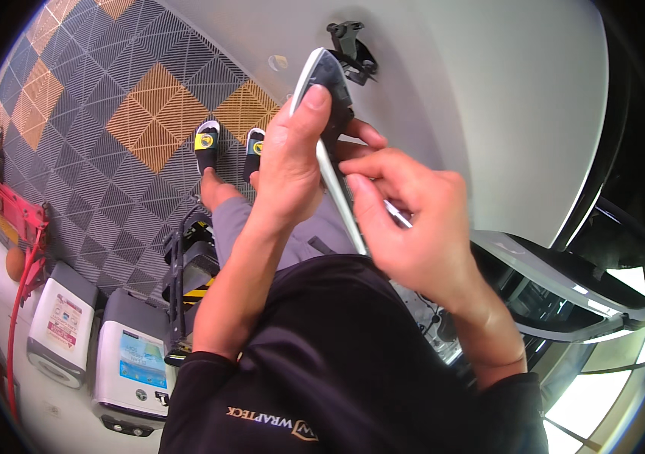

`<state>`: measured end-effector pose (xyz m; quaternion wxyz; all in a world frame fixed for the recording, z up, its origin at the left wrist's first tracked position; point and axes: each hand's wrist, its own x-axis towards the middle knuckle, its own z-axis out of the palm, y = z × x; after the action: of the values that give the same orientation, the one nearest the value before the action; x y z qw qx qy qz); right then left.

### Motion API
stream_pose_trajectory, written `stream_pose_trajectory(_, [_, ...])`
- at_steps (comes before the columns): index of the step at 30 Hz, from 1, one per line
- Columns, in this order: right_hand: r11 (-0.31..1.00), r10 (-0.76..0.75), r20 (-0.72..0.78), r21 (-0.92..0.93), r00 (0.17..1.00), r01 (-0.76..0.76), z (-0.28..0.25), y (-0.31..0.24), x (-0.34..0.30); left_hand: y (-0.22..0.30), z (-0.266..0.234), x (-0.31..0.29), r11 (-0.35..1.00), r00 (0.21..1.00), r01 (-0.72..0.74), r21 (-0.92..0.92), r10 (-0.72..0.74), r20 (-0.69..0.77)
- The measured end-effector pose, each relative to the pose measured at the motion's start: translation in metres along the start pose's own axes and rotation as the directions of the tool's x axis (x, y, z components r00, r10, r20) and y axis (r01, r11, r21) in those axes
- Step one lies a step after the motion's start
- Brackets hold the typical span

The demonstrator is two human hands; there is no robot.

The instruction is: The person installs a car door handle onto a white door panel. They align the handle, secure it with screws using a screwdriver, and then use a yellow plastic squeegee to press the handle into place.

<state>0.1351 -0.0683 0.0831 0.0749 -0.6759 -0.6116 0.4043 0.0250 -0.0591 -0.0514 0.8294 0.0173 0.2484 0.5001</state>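
A long, narrow car trim piece [328, 69], white along its edge and dark on its inner face, is tilted in front of my torso. My left hand [296, 151] is closed around its upper part, the thumb pressed on the dark face and fingertips showing at the far side. Close by on the right, my right hand [421, 216] has its fingers curled at the dark side of the piece. A thin, light, pen-like tool [398, 214] sticks out from its grip. My curled fingers hide the tool's other end.
A grey car body panel [489, 113] fills the upper right, with a black bracket [353, 51] on it. Patterned floor tiles [156, 117] lie at left. A red metal stand [23, 216], two grey-white cases [137, 363] and a black-framed trolley [186, 280] stand nearby.
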Motion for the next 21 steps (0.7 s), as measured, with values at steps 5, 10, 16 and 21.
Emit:
stream_pose_trajectory(5, [0.990,-0.130,-0.070,0.043,0.989,0.134,0.005,0.007,-0.001,0.005,0.000,0.001,0.998,0.998,0.058,0.037,-0.058,-0.018])
stream_pose_trajectory(10, [0.993,-0.102,-0.028,0.052,0.994,0.103,0.004,0.013,-0.011,0.001,0.003,0.000,0.992,0.997,0.042,0.115,-0.034,-0.069])
stream_pose_trajectory(16, [0.989,-0.115,-0.067,0.089,0.991,0.120,0.013,0.017,-0.017,-0.002,0.002,0.000,0.991,0.997,0.035,0.129,-0.025,-0.078])
stream_pose_trajectory(21, [0.996,-0.082,0.060,0.043,0.995,0.079,-0.002,0.018,-0.007,-0.007,0.000,0.001,0.987,0.993,0.005,0.159,0.015,-0.120])
